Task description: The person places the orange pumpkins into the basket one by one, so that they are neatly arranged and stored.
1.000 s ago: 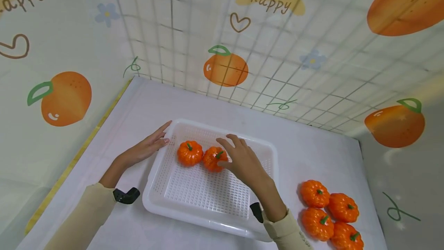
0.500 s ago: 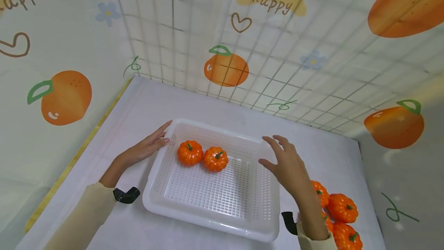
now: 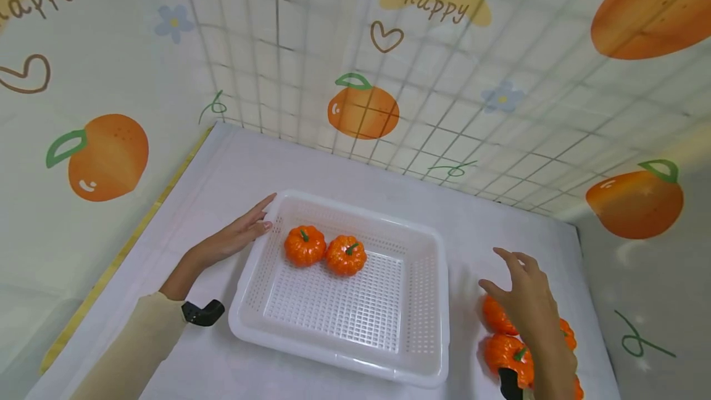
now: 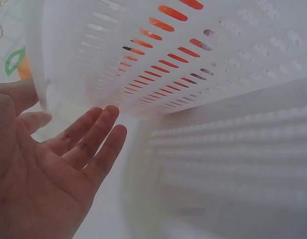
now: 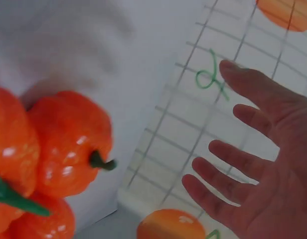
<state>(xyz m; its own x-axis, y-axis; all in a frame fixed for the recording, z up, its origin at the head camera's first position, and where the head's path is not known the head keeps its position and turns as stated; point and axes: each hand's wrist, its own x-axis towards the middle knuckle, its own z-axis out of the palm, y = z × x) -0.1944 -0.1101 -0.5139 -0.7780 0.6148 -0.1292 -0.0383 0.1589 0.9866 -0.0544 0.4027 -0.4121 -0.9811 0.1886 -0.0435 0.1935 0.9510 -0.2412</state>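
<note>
A white perforated plastic basket [image 3: 355, 360] stands mid-table, with two orange toy pumpkins inside: one pumpkin [image 3: 304, 245] at the back left and another pumpkin [image 3: 345, 255] right beside it. My left hand [image 3: 236, 236] rests its fairly straight fingers along the basket's left wall; the left wrist view shows the palm facing the slotted side. To the right of the basket, my right hand [image 3: 524, 292] hangs over a cluster of several more pumpkins [image 3: 502, 350], fingers spread and nothing in them. That hand and forearm partly hide the cluster. In the right wrist view, a green-stemmed pumpkin [image 5: 71, 142] lies left of the fingers.
A white-covered table [image 3: 355, 171] carries everything. Behind it rises a grid-patterned wall sheet [image 3: 311, 36] printed with oranges and hearts. A yellow strip [image 3: 128, 249] runs along the table's left edge, and a grey side wall [image 3: 650, 301] borders the right.
My right hand has let go of the second pumpkin in the basket and travelled right, over the rim, to above the pumpkin cluster. The left hand and basket have stayed put.
</note>
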